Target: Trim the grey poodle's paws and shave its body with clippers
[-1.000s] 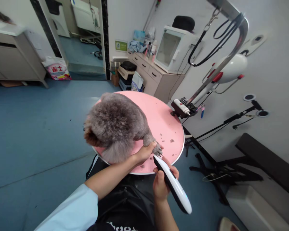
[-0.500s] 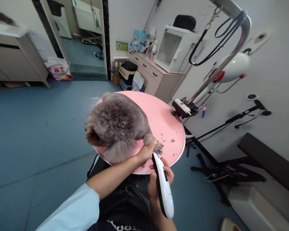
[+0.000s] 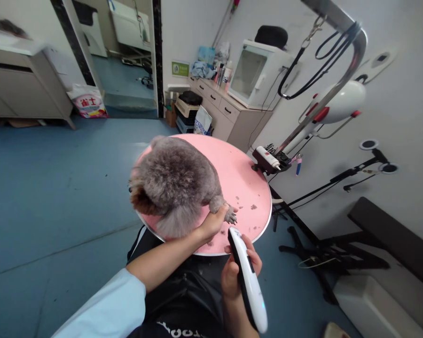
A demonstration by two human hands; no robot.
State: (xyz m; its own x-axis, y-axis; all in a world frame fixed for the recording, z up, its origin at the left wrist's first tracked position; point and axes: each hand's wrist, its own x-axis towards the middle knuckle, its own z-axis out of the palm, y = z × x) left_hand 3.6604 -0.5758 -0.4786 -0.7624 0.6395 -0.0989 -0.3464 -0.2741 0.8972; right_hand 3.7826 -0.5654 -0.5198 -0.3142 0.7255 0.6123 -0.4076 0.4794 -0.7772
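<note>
A grey, fluffy dog (image 3: 176,176) stands or sits on the round pink table (image 3: 239,164), its head toward the left and partly hidden by fur. My left hand (image 3: 215,221) is closed around one of its legs, just above the paw (image 3: 230,215), whose dark claws point toward me. In my right hand (image 3: 248,267) is a white and black hair clipper (image 3: 248,277), held lengthwise with its head a little short of the paw and apart from it. Small tufts of cut hair (image 3: 254,207) lie on the tabletop near the paw.
A metal grooming arm (image 3: 324,101) with a hanging black loop rises at the table's right edge. A tool holder (image 3: 268,159) with a white bottle is fixed there. Behind stand a drawer cabinet (image 3: 211,101) and a white glass-fronted box (image 3: 254,75). A black folding table (image 3: 391,234) is at right.
My right hand has drawn the clipper back from the paw, down and slightly right. My left hand keeps its hold on the leg. The dog's head has shifted slightly right.
</note>
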